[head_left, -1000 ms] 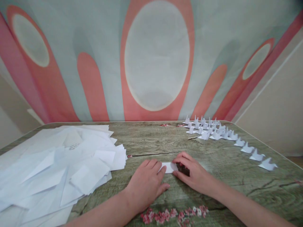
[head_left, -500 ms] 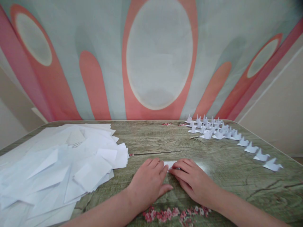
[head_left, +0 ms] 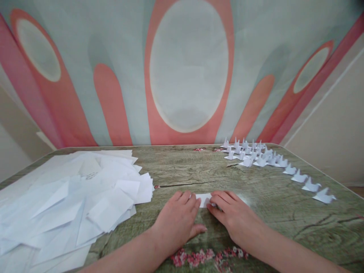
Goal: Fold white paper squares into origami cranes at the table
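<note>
A small strip of folded white paper (head_left: pixel 204 200) lies on the table between my hands. Over its left end rest the fingers of my left hand (head_left: pixel 182 216); they press it down, side by side, while the thumb stretches out clear of the paper. At the right end, my right hand (head_left: pixel 230 210) has its thumb and fingers closed on the paper's edge. Both ends of the strip are hidden under my fingers, so only its middle shows.
Loose white paper sheets (head_left: pixel 110 204) are heaped across the left side of the table (head_left: pixel 176 167). Several folded paper cranes (head_left: pixel 261 159) stand in rows at the back right, with a line of them running down the right side. A patterned backdrop (head_left: pixel 125 94) hangs behind the table.
My right hand has shifted slightly right along the strip, and more of the paper's middle shows. My left hand stays nearly in place. The view has turned slightly.
</note>
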A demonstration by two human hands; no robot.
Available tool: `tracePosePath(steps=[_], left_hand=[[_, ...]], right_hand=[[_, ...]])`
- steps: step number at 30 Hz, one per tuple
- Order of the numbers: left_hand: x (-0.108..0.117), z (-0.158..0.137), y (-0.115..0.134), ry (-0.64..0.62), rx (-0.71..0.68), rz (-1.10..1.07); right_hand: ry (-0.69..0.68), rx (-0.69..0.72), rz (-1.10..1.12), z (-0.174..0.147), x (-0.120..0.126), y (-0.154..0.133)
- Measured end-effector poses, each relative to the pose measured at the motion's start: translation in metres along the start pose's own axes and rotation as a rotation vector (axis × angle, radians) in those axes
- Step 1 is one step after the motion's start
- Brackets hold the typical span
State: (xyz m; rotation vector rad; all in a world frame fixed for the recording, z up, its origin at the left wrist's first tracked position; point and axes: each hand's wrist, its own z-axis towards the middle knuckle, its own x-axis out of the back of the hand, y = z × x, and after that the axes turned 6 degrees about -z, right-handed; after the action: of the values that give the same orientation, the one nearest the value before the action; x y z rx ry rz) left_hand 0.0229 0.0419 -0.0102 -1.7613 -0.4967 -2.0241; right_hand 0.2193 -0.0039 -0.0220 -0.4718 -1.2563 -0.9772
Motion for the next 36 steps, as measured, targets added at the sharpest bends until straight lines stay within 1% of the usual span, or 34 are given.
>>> tracePosePath(steps=[5,8,10,13,15,17,20,26,36], left_hand=[[-0.001,0.000,0.000,-0.015,0.006,0.025],[-0.001,0.000,0.000,-0.030,0.004,0.022],[-0.001,0.000,0.000,-0.033,0.000,0.018],[-0.001,0.000,-0.001,-0.032,-0.002,0.009],[-0.001,0.000,-0.001,-0.035,0.000,-0.003],[-0.001,0.001,0.000,-0.036,0.006,-0.017],[-0.001,0.000,0.002,-0.039,0.020,-0.033],[0.003,-0.006,0.007,-0.057,0.034,-0.050],[0.011,-0.005,0.006,-0.099,0.039,-0.094]], right_hand=[[-0.050,-0.043,-0.123,-0.001,0.009,-0.005],[-0.071,-0.058,-0.135,-0.002,0.010,-0.004],[-0.051,-0.076,-0.092,-0.003,0.008,-0.002],[0.028,-0.087,0.025,-0.005,0.004,0.000],[0.070,-0.064,0.082,-0.006,-0.001,0.000],[0.077,-0.039,0.107,-0.006,-0.004,-0.002],[0.057,-0.029,0.110,-0.007,-0.008,-0.004],[0.107,-0.029,0.087,-0.005,-0.009,-0.006],[0.118,-0.026,0.056,-0.004,-0.008,-0.006]])
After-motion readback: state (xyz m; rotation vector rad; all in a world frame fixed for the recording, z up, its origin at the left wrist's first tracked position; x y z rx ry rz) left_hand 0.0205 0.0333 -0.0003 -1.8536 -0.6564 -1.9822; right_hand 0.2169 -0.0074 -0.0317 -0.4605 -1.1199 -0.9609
